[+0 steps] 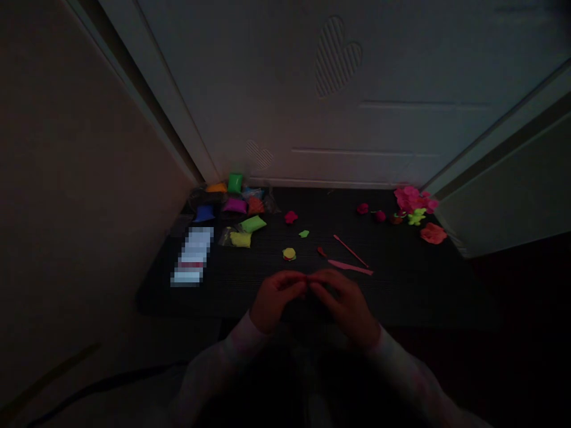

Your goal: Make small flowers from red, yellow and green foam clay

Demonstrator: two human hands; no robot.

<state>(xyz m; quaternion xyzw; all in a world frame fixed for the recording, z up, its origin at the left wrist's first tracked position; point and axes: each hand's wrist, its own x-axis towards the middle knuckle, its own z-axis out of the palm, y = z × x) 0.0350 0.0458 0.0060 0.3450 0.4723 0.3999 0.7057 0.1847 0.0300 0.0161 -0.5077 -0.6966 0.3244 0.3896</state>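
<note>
My left hand [273,299] and my right hand [350,302] meet fingertip to fingertip over the table's near side. Both are closed in a pinch; whatever lies between the fingertips is too small and dark to name. Just beyond them are a pink modelling knife [350,267], a thin pink stick tool [351,251] and a small dark red piece [322,251]. Left of these sits a round yellow clay piece [289,254] with red and green edges beneath. Farther back lie a light green leaf-like piece [304,234] and a crimson clay piece [291,217].
Several bags of coloured clay [235,205] crowd the dark table's [267,291] back left. A blurred-out bright rectangle [193,257] lies in front of them. At the back right are pink flower shapes [413,199], a yellow-green figure [417,216] and a coral flower [433,233]. A white door [276,89] stands behind.
</note>
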